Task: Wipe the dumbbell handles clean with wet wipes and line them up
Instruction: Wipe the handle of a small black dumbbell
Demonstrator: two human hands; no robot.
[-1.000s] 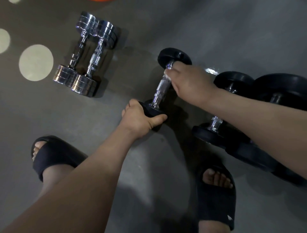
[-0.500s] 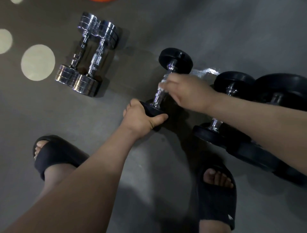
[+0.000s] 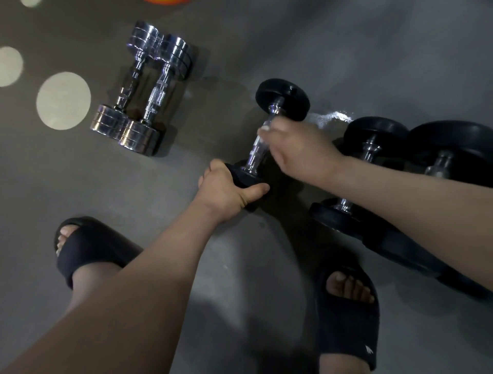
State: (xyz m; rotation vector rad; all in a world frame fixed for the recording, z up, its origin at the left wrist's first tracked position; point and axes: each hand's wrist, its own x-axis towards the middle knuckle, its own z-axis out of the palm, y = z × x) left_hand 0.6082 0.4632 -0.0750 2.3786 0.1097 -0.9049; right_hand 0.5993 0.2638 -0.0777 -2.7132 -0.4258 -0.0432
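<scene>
A black-ended dumbbell [image 3: 282, 97] with a chrome handle [image 3: 256, 154] lies on the grey floor in the middle. My left hand [image 3: 226, 191] grips its near black end. My right hand [image 3: 298, 149] is curled round the upper half of the handle, with a bit of white wet wipe [image 3: 264, 128] showing at the fingertips. Two chrome dumbbells [image 3: 149, 88] lie side by side at the upper left. Two larger black dumbbells [image 3: 373, 136] lie to the right, partly hidden by my right forearm.
My feet in black slides stand at the lower left [image 3: 90, 248] and lower right [image 3: 346, 315]. A wet smear [image 3: 330, 117] marks the floor behind my right hand. Pale round spots [image 3: 63, 101] and an orange object [image 3: 166, 1] are at the far edge.
My right hand slid down the handle from its top end, then back up a little. The left hand kept its hold on the near end. The dumbbell stayed in place.
</scene>
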